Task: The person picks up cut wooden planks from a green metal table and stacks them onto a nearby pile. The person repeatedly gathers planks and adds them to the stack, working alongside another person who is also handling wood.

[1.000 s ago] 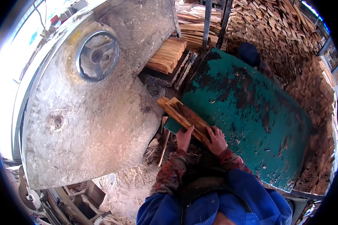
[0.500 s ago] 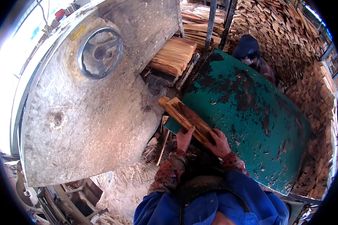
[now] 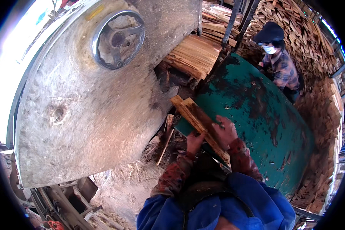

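Note:
Two long wooden slats lie together at a slant over the near left edge of the green metal table, their far ends close to the big pale machine cover. My left hand is closed round their left side, with the thumb on top. At their right side, my right hand has its fingers stretched and apart; they touch or nearly touch the darker slat, and some blur hides which. The slats' near ends reach past my hands toward my body.
The pale machine cover with a metal handwheel fills the left. Beyond the slats sits a stack of boards. Across the table, a masked person in a plaid shirt stands before piled wood. Sawdust covers the floor.
My right hand has loosened from the slats, its fingers spreading and shifting away from my body. My left hand keeps its hold. The person across the table has straightened up into fuller view.

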Action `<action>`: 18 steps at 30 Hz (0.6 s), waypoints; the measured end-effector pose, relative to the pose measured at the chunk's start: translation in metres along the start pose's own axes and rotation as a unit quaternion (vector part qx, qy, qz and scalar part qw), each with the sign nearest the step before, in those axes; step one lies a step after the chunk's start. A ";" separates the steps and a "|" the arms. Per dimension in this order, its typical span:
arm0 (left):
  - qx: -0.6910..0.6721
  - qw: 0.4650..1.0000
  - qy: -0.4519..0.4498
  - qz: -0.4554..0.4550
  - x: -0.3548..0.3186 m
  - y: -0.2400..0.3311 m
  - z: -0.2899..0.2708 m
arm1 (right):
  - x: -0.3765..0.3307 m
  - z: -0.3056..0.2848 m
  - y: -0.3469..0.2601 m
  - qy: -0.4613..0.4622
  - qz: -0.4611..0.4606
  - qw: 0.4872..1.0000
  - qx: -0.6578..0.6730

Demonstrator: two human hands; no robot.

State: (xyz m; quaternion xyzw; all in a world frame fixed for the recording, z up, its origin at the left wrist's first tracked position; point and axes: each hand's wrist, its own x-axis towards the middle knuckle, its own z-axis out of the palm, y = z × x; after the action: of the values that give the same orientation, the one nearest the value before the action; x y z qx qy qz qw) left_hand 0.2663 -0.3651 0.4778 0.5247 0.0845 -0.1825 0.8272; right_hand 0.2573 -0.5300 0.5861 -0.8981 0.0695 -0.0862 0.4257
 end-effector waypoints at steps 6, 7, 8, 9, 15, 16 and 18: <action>0.034 0.999 0.005 -0.022 -0.001 0.005 0.003 | 0.113 0.041 -0.006 0.005 -0.006 1.000 0.024; 0.031 1.000 0.003 0.006 -0.003 0.008 0.006 | 0.135 0.051 -0.006 0.011 -0.015 0.999 0.028; 0.027 0.999 0.000 0.034 -0.005 0.011 0.008 | 0.155 0.059 -0.009 0.018 -0.024 0.999 0.032; 0.021 1.000 0.002 0.023 -0.007 0.016 0.011 | 0.175 0.065 -0.017 0.001 -0.033 0.999 0.009; 0.024 0.999 -0.004 -0.045 -0.006 0.015 0.007 | 0.263 0.104 -0.096 -0.071 -0.071 0.994 -0.048; 0.025 0.998 -0.006 -0.053 -0.008 0.026 0.010 | 0.280 0.112 -0.096 -0.072 -0.076 0.992 -0.065; 0.028 0.997 -0.008 -0.069 -0.014 0.047 0.014 | 0.308 0.132 -0.098 -0.076 -0.086 0.990 -0.087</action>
State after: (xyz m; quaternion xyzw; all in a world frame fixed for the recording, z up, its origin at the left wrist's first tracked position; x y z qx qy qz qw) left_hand 0.2705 -0.3571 0.5281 0.5388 0.1093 -0.2455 0.7984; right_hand 0.5916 -0.4302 0.6093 -0.9384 -0.0327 -0.0477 0.3407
